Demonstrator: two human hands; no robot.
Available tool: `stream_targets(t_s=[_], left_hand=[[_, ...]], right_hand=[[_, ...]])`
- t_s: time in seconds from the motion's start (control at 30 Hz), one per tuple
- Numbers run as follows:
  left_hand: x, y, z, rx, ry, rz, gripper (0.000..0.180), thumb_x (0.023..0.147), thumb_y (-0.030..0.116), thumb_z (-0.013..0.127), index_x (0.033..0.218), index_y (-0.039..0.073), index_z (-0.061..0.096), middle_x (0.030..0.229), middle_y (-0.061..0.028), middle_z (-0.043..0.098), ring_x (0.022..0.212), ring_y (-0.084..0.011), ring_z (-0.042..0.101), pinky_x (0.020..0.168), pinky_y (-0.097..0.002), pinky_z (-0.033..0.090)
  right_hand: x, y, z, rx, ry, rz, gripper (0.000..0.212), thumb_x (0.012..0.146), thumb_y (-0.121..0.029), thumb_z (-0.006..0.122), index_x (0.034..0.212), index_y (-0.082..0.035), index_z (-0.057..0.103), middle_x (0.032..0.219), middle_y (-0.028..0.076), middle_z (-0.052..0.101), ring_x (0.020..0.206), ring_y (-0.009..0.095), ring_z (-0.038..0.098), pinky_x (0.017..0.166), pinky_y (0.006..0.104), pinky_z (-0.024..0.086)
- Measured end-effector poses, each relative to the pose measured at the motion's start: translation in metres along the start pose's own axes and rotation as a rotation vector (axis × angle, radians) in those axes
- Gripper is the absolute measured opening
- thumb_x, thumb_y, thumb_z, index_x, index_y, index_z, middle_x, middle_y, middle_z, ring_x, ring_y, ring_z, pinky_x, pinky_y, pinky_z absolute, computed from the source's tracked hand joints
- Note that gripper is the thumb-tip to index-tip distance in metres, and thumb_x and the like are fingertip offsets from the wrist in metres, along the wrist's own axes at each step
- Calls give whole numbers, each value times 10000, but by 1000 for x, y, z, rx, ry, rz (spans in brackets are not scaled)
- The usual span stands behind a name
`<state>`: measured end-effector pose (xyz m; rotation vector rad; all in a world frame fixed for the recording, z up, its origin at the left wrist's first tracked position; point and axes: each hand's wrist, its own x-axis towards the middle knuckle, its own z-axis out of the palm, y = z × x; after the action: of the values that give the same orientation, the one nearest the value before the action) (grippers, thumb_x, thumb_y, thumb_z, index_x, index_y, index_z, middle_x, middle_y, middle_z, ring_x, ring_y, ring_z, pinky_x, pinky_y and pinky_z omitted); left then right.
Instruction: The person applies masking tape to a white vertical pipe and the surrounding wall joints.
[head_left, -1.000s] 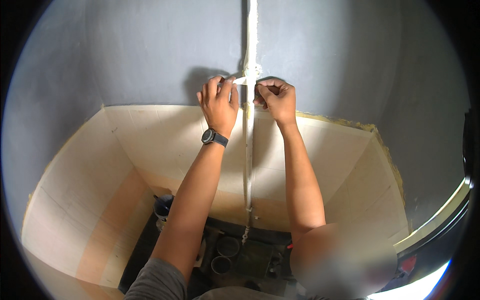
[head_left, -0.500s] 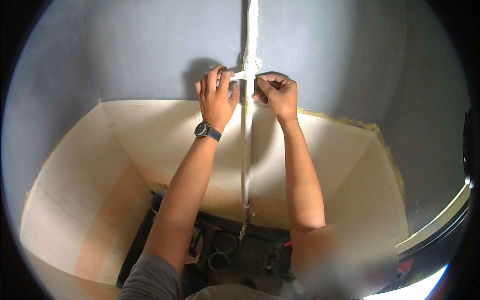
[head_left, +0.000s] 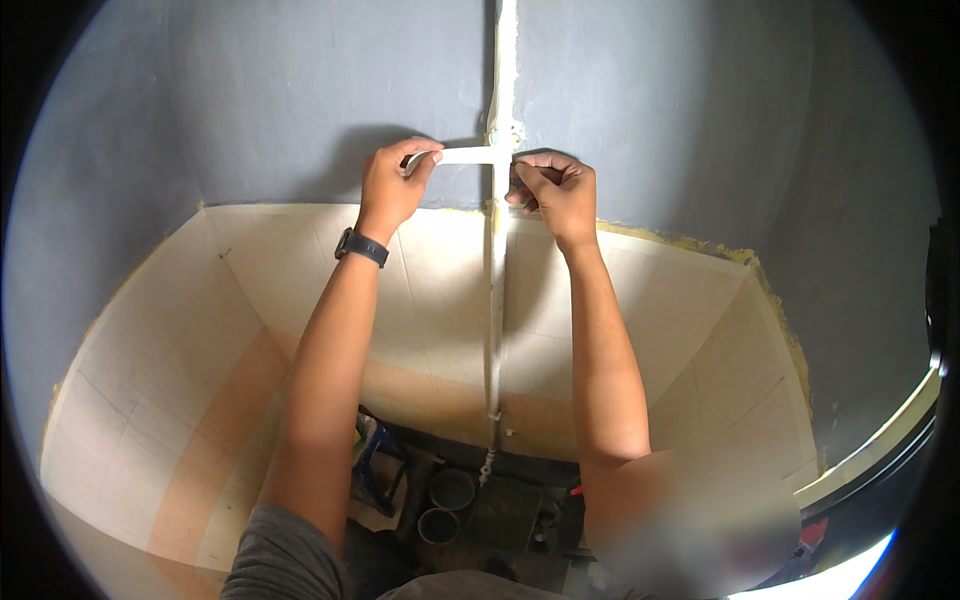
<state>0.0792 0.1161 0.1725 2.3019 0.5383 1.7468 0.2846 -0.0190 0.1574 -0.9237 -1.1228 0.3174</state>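
Observation:
A narrow white pipe [head_left: 498, 290] runs vertically up the wall in front of me. From it a flat white strip of tape [head_left: 468, 155] stretches level to the left. My left hand [head_left: 390, 190], with a dark watch [head_left: 361, 246] on its wrist, pinches the far end of the strip between thumb and fingers. Just right of the pipe, at the same height, my right hand [head_left: 566, 195] is closed, thumb against forefinger and the other fingers curled. Whatever it pinches is too small or hidden to make out.
The upper wall [head_left: 300, 90] is grey, with cream tiles [head_left: 290, 260] below and a rough yellowish edge between. Lower down are a small valve [head_left: 486, 468], two round dark containers [head_left: 452, 488] and a blue object [head_left: 372, 450] beside my left arm.
My left hand has moved left, away from the pipe, and a longer length of white tape now shows between them. My right hand has stayed nearly in place.

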Motion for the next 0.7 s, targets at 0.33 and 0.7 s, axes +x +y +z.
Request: stream_targets(t_s=[0.33,0.7], left_hand=[[-7,15,17,-28,142,71,230,908,5,750,1126,50,692,1121,-157,778,961,-360,754,877,-419,592],[-46,32,37,633,352,379,423,826,248,887,1204,228,699,1361,-49,557,1214,-300,471,1015,-494,307]], right_hand=[[0,3,-2,32,-28,12,108,984,-52,715,1003,37,773,878,97,798,672,154,769,536,262,536],[0,3,-2,21,-28,2,117,986,-68,715,1004,26,783,876,88,801,687,150,778,534,252,533]])
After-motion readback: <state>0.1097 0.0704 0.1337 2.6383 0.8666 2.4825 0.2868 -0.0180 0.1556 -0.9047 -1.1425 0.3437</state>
